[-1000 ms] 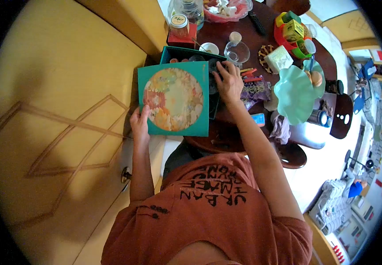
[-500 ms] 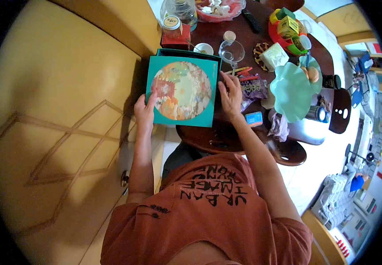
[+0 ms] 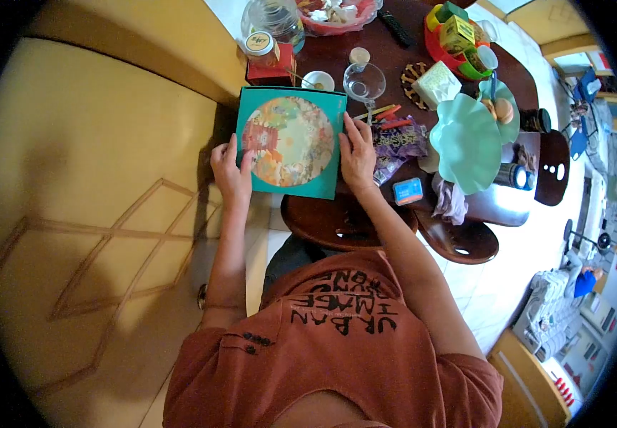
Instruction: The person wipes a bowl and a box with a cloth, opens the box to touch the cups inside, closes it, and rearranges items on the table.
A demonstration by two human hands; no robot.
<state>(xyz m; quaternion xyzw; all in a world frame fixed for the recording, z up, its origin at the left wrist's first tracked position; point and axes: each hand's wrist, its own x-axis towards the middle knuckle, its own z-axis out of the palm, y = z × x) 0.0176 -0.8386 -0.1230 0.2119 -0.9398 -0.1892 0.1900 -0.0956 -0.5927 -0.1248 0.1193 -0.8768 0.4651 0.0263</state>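
A square teal box point(image 3: 291, 142) with a round, colourful picture on its lid is in front of me at the near left end of the table. My left hand point(image 3: 233, 171) grips its left side, the thumb lying on the lid and the fingers along the edge. On the opposite side, my right hand point(image 3: 357, 152) holds the right edge with its fingers bent against it. The lid sits over the box, and a narrow dark strip shows along the far edge. The underside of the box is hidden.
Behind the box stand a white cup point(image 3: 318, 81), a glass cup point(image 3: 364, 82) and a jar point(image 3: 260, 46) on a red box point(image 3: 271, 69). Purple packets point(image 3: 401, 140) and a green scalloped bowl point(image 3: 468, 144) are to the right. A yellow door point(image 3: 102, 185) is close on the left.
The lid was offset from the darker box beneath, and now they line up more closely. My right hand has shifted left with the edge. The view has moved slightly.
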